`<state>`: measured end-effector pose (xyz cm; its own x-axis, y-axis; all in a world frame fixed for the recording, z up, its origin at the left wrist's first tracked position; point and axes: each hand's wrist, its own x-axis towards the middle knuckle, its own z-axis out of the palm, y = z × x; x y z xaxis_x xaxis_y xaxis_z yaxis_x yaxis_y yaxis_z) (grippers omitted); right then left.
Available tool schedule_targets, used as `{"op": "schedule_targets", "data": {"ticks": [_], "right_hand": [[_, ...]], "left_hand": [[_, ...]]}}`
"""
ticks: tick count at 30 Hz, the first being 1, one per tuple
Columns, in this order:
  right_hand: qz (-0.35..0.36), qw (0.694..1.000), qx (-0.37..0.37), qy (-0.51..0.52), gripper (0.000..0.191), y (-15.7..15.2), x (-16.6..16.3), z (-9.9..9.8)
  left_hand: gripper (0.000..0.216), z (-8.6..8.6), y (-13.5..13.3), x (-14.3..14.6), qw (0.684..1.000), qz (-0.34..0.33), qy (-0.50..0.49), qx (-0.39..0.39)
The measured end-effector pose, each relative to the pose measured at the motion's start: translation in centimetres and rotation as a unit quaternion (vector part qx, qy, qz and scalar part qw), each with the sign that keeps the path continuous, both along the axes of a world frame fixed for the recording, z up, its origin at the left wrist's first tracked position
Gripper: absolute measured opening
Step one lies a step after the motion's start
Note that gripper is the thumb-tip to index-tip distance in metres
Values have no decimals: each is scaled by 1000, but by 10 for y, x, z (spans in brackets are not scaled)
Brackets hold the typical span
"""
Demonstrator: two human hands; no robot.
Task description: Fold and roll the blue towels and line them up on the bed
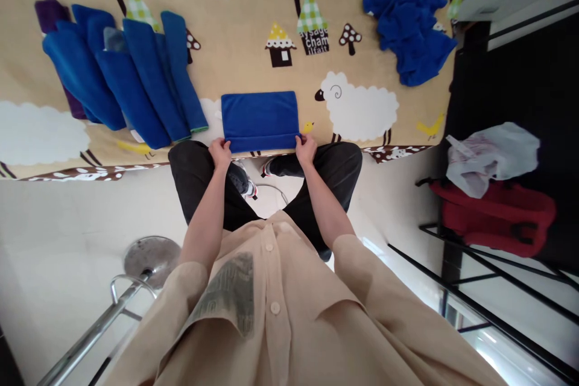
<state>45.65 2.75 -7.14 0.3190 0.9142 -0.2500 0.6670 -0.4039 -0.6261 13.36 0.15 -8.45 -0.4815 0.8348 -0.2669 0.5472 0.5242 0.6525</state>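
Note:
A blue towel [260, 114] lies flat on the table in front of me, its near edge folded over into a narrow strip. My left hand [220, 151] pinches the left end of that fold, with thumb and fingers closed on the cloth. At the right end, my right hand [306, 149] grips the fold's other corner the same way. Off to the left is a row of rolled blue towels [136, 84], with a purple roll [52, 15] and a grey one among them. A crumpled heap of blue towels [409, 30] rests at the far right.
The tan patterned tablecloth [253, 30] covers the table, whose near edge runs just above my knees. A red bag [497, 217] and a white plastic bag [495, 154] are on the right beside black metal bars. A metal stool base [151, 259] stands at lower left.

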Motion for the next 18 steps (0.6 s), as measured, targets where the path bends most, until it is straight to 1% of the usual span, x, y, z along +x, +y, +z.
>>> {"op": "schedule_targets", "data": {"ticks": [2,5,7,9,11,12,14,16,18], "right_hand": [[-7,1000,-11,-26,26,2,0,1],[-41,997,-2,-64,24,4,5,3],[-73,995,18,-71,27,5,11,5],[-87,994,40,-59,31,2,16,9],[-69,994,65,-46,34,-2,19,14],[-50,995,79,-44,36,-6,20,18],[-6,993,104,-49,39,-13,17,26],[48,990,121,-59,39,-19,12,34],[126,982,124,-66,38,-24,4,40]], "left_hand": [[2,1,-1,-1,1000,-3,4,-5],[12,8,-4,-3,1000,9,4,-13],[17,16,-8,-3,1000,14,4,-10],[22,26,-12,-1,1000,17,15,9],[31,37,-16,3,998,0,38,46],[35,43,-19,6,996,-24,54,67],[38,55,-23,12,987,-101,84,97],[38,63,-26,18,970,-200,96,100],[39,67,-28,23,949,-287,92,91]]}}
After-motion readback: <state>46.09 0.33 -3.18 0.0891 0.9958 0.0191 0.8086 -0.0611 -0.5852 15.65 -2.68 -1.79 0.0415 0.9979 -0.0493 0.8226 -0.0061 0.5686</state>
